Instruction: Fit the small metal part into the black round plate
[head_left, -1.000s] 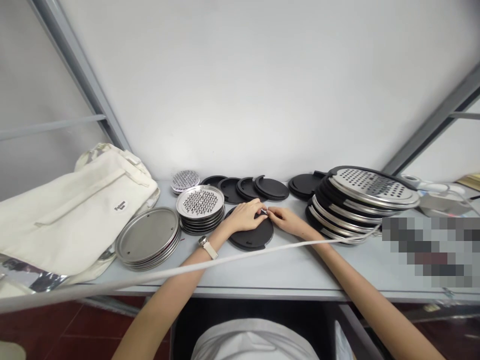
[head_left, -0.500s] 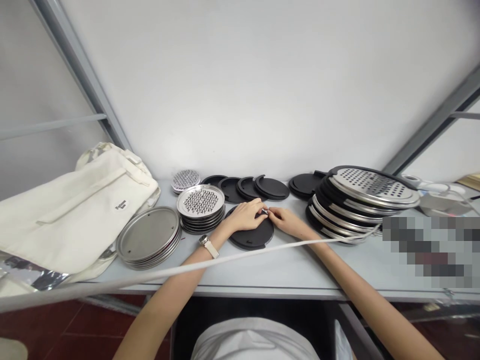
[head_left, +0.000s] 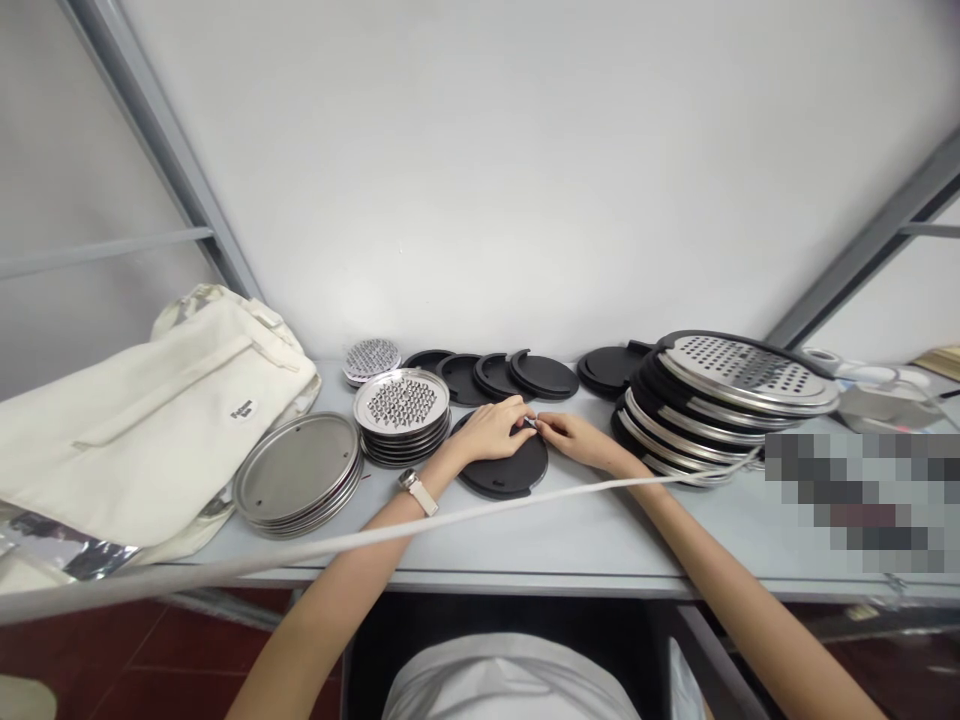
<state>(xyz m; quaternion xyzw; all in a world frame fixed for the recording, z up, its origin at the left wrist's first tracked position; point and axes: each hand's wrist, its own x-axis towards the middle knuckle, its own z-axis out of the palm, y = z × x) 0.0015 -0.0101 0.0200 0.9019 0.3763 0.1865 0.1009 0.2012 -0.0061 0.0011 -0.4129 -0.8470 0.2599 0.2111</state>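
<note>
A round black plate [head_left: 504,476] lies flat on the table before me. My left hand [head_left: 495,430] rests over its upper part, with the fingers bent and closed at the plate's far right edge. Thumb and fingertips of my right hand [head_left: 571,437] are pinched together at that same edge, touching or nearly touching the left fingertips. A small pale or shiny bit shows between the two hands, too small to name. Just left stands a stack of round metal grater discs [head_left: 401,403]. Behind are several black round plates [head_left: 545,376] overlapping in a row.
Plain metal discs [head_left: 296,465] are stacked at left, beside a cream bag [head_left: 165,420]. A tall stack of black-rimmed perforated metal discs [head_left: 739,368] stands at right. A white cord [head_left: 480,509] crosses in front, over my forearms. Smaller grater discs [head_left: 371,360] sit at the back.
Hardly anything differs. My right hand has shifted very slightly at the plate's edge; the left hand and the plate stay in place.
</note>
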